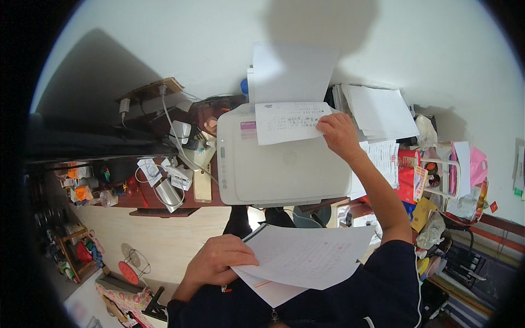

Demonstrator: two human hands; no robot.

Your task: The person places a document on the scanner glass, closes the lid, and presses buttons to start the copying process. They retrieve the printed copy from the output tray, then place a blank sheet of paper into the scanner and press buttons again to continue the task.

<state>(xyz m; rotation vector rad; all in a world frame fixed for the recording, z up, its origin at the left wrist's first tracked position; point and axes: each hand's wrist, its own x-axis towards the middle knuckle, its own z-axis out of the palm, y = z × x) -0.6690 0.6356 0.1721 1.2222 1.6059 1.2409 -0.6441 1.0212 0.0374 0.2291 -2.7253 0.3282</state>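
In front of me on the desk sits a white printer (pixel 284 172) with its lid down. Blank paper (pixel 295 74) stands upright in the feeder at its back. My right hand (pixel 338 133) pinches the right edge of a printed sheet (pixel 290 124), which lies over the rear of the lid, just before the feeder. Close to my body, my left hand (pixel 224 261) grips several papers (pixel 309 257) by their left edge; the top sheet carries faint print. The thumb rests on top and the other fingers are partly hidden beneath.
Right of the printer are a paper stack (pixel 380 112), a red packet (pixel 406 177) and a white rack (pixel 442 177). A metal cup (pixel 168 195), white cables and a power strip (pixel 202 183) lie on the left. A red round stool (pixel 129 272) stands on the floor.
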